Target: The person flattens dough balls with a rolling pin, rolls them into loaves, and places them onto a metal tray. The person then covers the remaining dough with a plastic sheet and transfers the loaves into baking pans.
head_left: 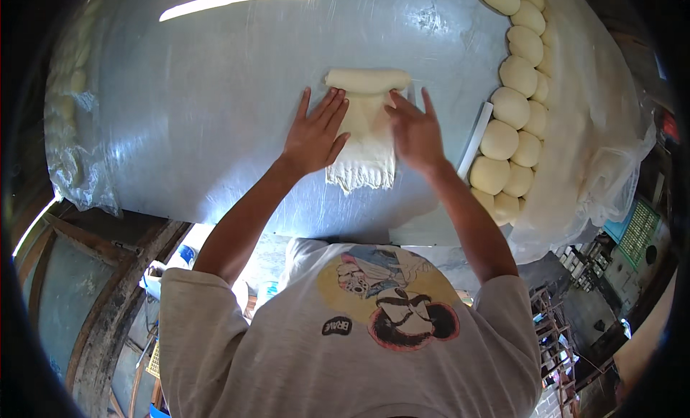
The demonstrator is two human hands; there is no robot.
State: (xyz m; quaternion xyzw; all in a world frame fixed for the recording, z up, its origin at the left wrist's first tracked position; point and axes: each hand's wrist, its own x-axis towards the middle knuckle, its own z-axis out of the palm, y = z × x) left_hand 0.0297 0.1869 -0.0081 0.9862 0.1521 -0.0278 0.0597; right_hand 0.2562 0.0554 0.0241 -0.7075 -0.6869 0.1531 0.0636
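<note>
A pale sheet of dough [361,148] lies flat in front of me, its near edge ragged. Its far end is rolled into a thick dough roll [366,81] lying crosswise. My left hand [315,134] is open, palm down, with its fingertips at the near side of the roll's left end and its thumb by the sheet's left edge. On the other side, my right hand [418,134] has its fingers spread, slightly blurred, with fingertips near the roll's right end. Neither hand has its fingers wrapped around the dough.
The dough rests on a shiny metal table [215,94]. Round dough balls [510,107] line its right side in rows, partly under clear plastic sheeting [582,152]. A narrow white bar [476,141] lies beside them. More plastic [75,170] covers pale pieces at the left edge.
</note>
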